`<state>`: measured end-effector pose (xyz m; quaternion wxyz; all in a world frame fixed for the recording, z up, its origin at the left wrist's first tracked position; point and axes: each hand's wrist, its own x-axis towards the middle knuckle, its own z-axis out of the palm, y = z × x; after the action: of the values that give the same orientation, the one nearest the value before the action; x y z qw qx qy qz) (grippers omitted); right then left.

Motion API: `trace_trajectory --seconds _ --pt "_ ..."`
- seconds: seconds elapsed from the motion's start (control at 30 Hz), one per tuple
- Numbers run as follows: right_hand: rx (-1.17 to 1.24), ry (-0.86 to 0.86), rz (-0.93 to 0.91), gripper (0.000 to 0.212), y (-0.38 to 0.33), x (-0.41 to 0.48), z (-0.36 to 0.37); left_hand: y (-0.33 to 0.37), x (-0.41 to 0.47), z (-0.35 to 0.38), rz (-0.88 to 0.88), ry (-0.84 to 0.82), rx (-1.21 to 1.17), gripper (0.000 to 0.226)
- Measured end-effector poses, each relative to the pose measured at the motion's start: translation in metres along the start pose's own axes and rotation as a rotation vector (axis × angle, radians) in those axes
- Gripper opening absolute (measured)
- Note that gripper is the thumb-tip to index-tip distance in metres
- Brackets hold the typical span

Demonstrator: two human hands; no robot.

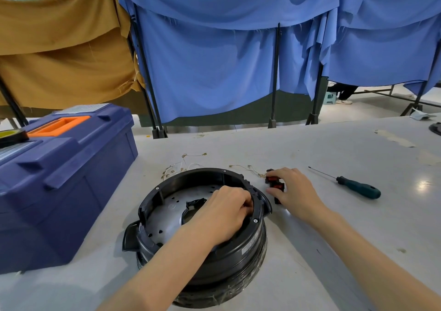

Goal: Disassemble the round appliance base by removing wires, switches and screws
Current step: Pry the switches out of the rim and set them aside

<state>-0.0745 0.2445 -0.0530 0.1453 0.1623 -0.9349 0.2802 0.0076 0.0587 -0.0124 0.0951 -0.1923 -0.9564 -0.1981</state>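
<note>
The round appliance base [253, 248], black with a perforated metal plate inside, sits on the grey table [334, 234]. The left hand [222, 211] reaches in against its right inner wall, fingers curled; what they grip is hidden. Just right of the base, the right hand [294, 189] pinches red switches [272, 179]. Loose wires [181, 165] lie beyond.

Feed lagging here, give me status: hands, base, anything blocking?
Left hand curled inside base rim, grasp hidden. Right hand holds red switches beside base. Screwdriver idle to the right; nothing blocking.
</note>
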Motion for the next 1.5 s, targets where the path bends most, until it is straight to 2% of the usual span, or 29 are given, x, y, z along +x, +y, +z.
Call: trace_trajectory --seconds 0.17,0.27,0.43,0.67,0.77,0.87,1.03,1.17,1.27,1.37,1.43,1.5 --pt "0.061 0.075 0.003 0.024 -0.001 0.001 -0.004 0.001 0.000 0.000 0.000 -0.009 -0.002 0.016" --pt "0.182 0.148 0.092 0.026 0.001 0.007 -0.012 0.000 0.000 -0.001 -0.004 -0.020 -0.007 0.017" --pt "0.224 0.001 0.183 0.042 0.009 0.020 -0.016 0.000 0.000 -0.001 -0.003 -0.022 -0.009 0.018" --pt "0.007 -0.104 0.146 0.041 0.013 0.042 -0.003 0.000 0.001 -0.001 -0.002 -0.033 -0.004 0.018" --pt "-0.012 -0.134 0.157 0.039 0.014 0.047 0.003 0.000 0.001 -0.001 0.000 -0.034 0.004 0.017" --pt "0.064 -0.098 0.157 0.039 0.011 0.045 0.001 0.000 0.001 -0.001 -0.006 -0.041 -0.003 0.017" --pt "0.221 0.099 0.041 0.031 -0.021 0.013 -0.021 -0.001 0.000 -0.002 -0.038 -0.043 -0.031 0.017" --pt "0.497 -0.055 0.037 0.024 -0.055 -0.026 -0.028 -0.006 0.000 -0.007 -0.111 0.010 -0.057 0.014" --pt "0.516 -0.160 0.093 0.023 -0.067 -0.040 -0.022 -0.010 -0.004 -0.013 -0.149 0.023 -0.060 0.014" --pt "0.614 -0.148 0.118 0.019 -0.073 -0.043 -0.022 -0.008 -0.014 -0.019 -0.176 0.025 -0.149 0.021" --pt "0.627 -0.123 0.122 0.018 -0.074 -0.042 -0.023 -0.001 -0.023 -0.022 -0.184 0.007 -0.296 0.031" --pt "0.684 -0.109 0.148 0.027 -0.074 -0.041 -0.024 0.010 -0.031 -0.023 -0.148 -0.041 -0.329 0.038"
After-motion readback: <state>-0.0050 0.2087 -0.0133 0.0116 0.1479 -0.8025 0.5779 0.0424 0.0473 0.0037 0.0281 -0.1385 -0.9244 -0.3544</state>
